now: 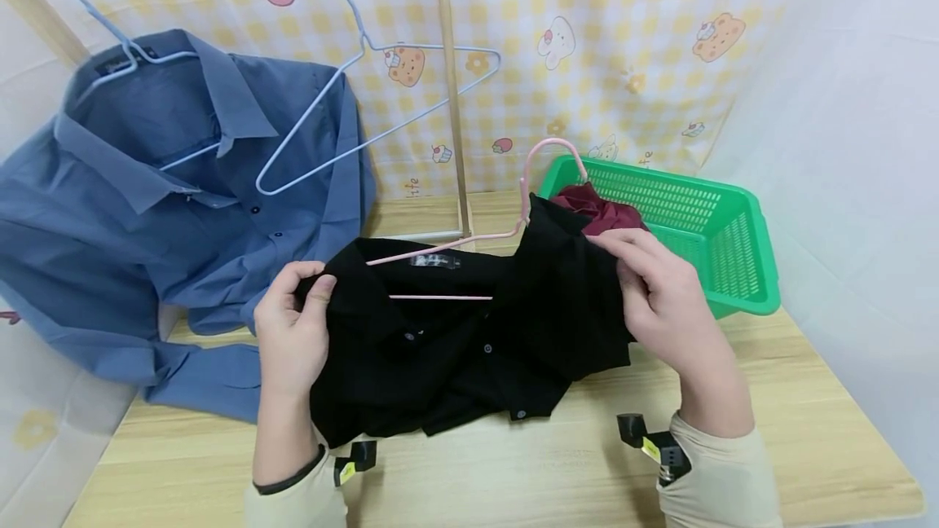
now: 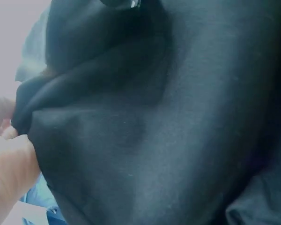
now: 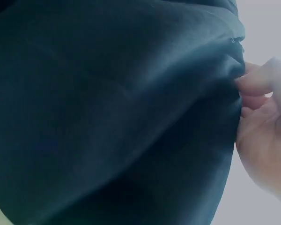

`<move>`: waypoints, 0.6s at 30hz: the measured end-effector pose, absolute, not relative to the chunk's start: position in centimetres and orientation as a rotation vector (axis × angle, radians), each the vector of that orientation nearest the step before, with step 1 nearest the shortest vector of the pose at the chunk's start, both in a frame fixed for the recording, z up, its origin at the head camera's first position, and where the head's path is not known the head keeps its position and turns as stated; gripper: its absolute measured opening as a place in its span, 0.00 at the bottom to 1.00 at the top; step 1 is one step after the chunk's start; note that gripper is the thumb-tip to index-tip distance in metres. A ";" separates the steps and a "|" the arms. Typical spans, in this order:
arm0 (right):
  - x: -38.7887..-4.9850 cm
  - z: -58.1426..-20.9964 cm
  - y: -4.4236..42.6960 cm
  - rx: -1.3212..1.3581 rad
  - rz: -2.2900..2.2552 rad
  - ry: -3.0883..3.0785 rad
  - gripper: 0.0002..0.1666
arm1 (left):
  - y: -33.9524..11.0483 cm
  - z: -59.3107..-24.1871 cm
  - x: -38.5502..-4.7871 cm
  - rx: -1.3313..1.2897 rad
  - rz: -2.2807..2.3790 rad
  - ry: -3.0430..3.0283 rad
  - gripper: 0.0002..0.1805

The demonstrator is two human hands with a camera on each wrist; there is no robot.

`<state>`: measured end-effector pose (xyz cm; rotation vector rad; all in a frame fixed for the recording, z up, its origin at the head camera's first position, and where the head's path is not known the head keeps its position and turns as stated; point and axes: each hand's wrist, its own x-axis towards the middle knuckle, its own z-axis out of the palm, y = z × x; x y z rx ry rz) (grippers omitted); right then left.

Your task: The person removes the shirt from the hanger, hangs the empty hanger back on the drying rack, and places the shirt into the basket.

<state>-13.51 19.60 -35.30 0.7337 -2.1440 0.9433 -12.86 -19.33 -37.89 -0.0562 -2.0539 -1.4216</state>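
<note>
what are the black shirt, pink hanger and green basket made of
Black shirt: matte woven cloth, going by its soft folds. Pink hanger: smooth, perhaps plastic-coated wire, being thin and evenly coloured. Green basket: probably moulded plastic, slightly glossy, with perforated walls.

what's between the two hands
In the head view, the black shirt spans from the left hand to the right hand, with the pink hanger in its neck opening.
</note>
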 end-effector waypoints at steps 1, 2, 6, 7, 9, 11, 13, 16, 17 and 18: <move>-13.5 -35.2 19.8 0.730 0.898 -2.148 0.23 | -19.4 -37.8 -12.9 -0.072 -1.480 -2.009 0.09; -13.4 -35.2 20.0 0.719 0.856 -2.160 0.21 | -19.6 -37.8 -12.9 -0.090 -1.536 -1.958 0.09; -13.1 -35.2 20.7 0.626 0.732 -2.222 0.12 | -19.8 -38.1 -13.0 -0.196 -1.713 -1.754 0.04; -13.1 -35.2 20.8 0.598 0.711 -2.236 0.09 | -19.9 -38.2 -13.1 -0.227 -1.744 -1.708 0.02; -12.9 -35.3 21.0 0.502 0.696 -2.271 0.04 | -19.9 -38.3 -13.1 -0.267 -1.769 -1.660 0.02; -12.8 -35.4 21.2 0.380 0.710 -2.315 0.02 | -19.9 -38.3 -13.1 -0.296 -1.797 -1.618 0.01; -12.7 -35.5 21.2 0.268 0.760 -2.369 0.06 | -19.8 -38.2 -13.0 -0.317 -1.832 -1.586 0.03; -12.8 -35.7 21.1 0.168 0.840 -2.427 0.09 | -19.7 -38.2 -13.1 -0.310 -1.832 -1.604 0.04; -12.8 -35.7 21.1 0.159 0.872 -2.432 0.10 | -19.7 -38.2 -13.1 -0.314 -1.842 -1.603 0.04; -12.8 -35.8 21.0 0.152 0.906 -2.432 0.10 | -19.6 -38.2 -13.1 -0.312 -1.847 -1.610 0.04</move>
